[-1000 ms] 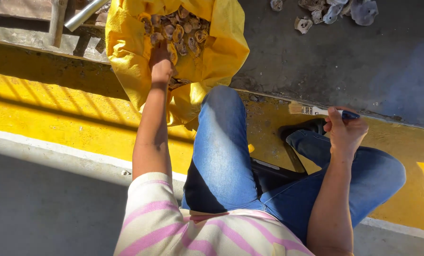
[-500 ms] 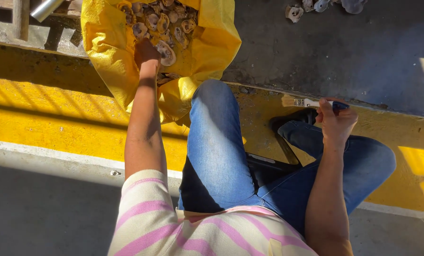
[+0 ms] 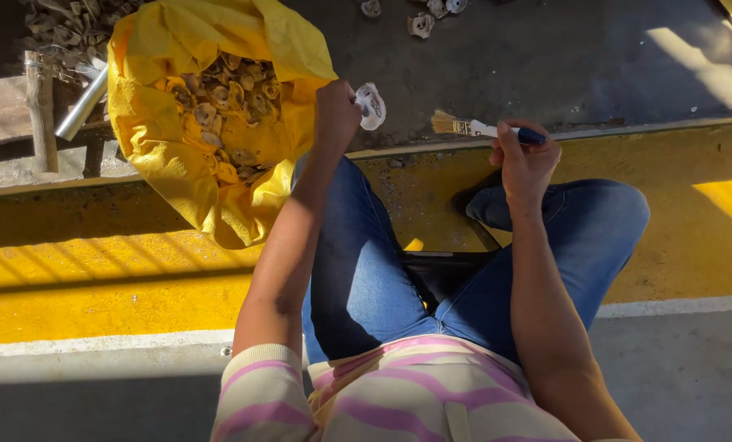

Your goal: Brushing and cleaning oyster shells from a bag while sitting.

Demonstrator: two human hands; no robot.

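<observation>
The left hand (image 3: 337, 115) is closed around a pale oyster shell (image 3: 371, 105), holding it up in the air just past the right edge of the yellow sack (image 3: 177, 155). The shell sticks out of the fist toward 3 o'clock, its hollow face turned toward the camera.

The right hand (image 3: 525, 160) is closed on the dark blue handle of a small brush (image 3: 484, 129). The brush's long axis runs nearly level, from the handle at 3 o'clock to the tan bristles at 9 o'clock, so the bristle tip points straight at the shell. A short gap lies between the bristles and the shell; they are near but not touching. From the shell, the brush lies at about 4 o'clock, slightly lower in the view.

The left hand is the one that carries the shell, and the right hand is the nearer of the two to the brush tip's line of travel. Both hands hang above the grey concrete floor (image 3: 546, 57), just beyond the yellow painted kerb (image 3: 120, 278) on which the person sits in blue jeans.

The sack, at 10 o'clock from the left hand, stands open and is filled with more brownish shells (image 3: 227, 98). A few loose shells (image 3: 423, 20) lie on the floor at 12 o'clock, well apart from the hands.
</observation>
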